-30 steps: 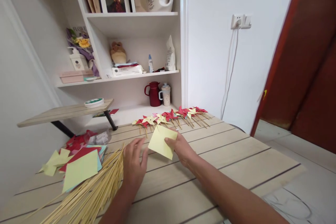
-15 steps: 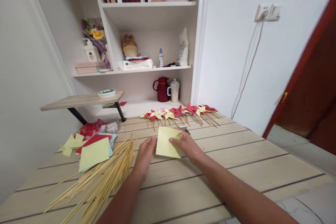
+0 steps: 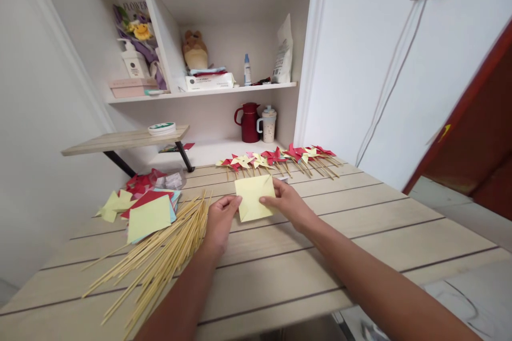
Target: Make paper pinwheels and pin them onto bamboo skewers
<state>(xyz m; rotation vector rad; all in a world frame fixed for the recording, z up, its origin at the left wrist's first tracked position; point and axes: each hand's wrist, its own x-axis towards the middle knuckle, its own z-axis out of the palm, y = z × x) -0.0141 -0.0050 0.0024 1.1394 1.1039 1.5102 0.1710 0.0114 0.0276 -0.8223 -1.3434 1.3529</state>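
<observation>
A square of pale yellow paper (image 3: 253, 200) is held up above the table between my two hands, with short cut or crease lines near its corners. My left hand (image 3: 222, 217) pinches its left edge between thumb and fingers. On the opposite side, my right hand (image 3: 287, 203) grips the right edge, thumb in front and fingers behind. To the left lies a loose bundle of thin wooden sticks (image 3: 172, 250). Beyond that rests a stack of coloured paper squares (image 3: 150, 218), a yellow one on top. Finished paper pinwheels (image 3: 274, 157) on sticks lie in a row behind the paper.
A small raised wooden stand (image 3: 128, 139) with a round white-and-green container (image 3: 162, 128) stands at the back left. Yellow pinwheel-shaped paper (image 3: 114, 205) and a clear plastic box (image 3: 174, 179) lie near it. A red jug (image 3: 250, 123) and a cup (image 3: 269, 125) stand under the shelf.
My left hand has come up to pinch the paper's left edge. The paper has turned slightly and faces me more squarely. The camera view has tilted downward.
</observation>
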